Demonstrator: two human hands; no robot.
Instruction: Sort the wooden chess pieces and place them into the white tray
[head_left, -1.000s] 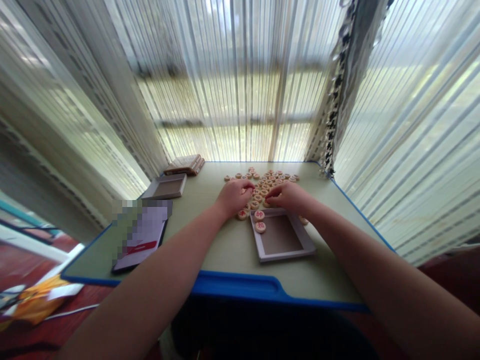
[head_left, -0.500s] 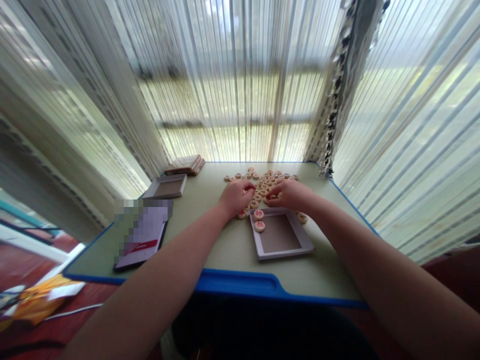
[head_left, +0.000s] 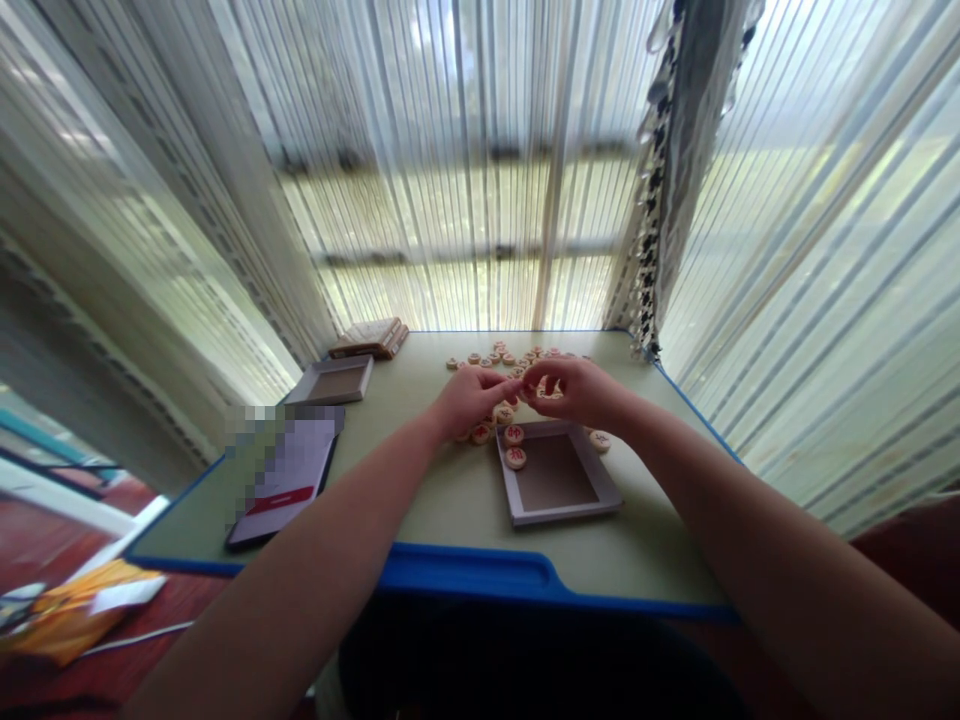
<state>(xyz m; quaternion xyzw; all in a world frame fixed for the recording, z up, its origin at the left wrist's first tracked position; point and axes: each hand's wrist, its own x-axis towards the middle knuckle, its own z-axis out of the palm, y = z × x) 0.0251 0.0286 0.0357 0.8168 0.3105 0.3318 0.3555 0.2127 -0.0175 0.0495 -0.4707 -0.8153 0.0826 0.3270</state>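
Note:
My left hand [head_left: 466, 398] and my right hand [head_left: 571, 389] meet fingertip to fingertip just above a heap of round wooden chess pieces [head_left: 517, 357] with red characters. Both hands are pinched; a small piece seems to sit between the fingertips, though it is too small to name for sure. Below them lies a shallow grey box tray [head_left: 604, 493] with two pieces [head_left: 514, 446] in its near-left corner. More pieces lie loose beside the tray's far edge.
The pale green table has a blue rim [head_left: 480, 575]. A second grey tray [head_left: 332, 380] and a folded wooden board [head_left: 373, 337] sit at the far left. A dark phone-like slab [head_left: 285, 480] lies near left. Striped curtains surround the table.
Both hands have lifted off the heap of pieces and come together, fingertips touching above it. The view has shifted slightly.

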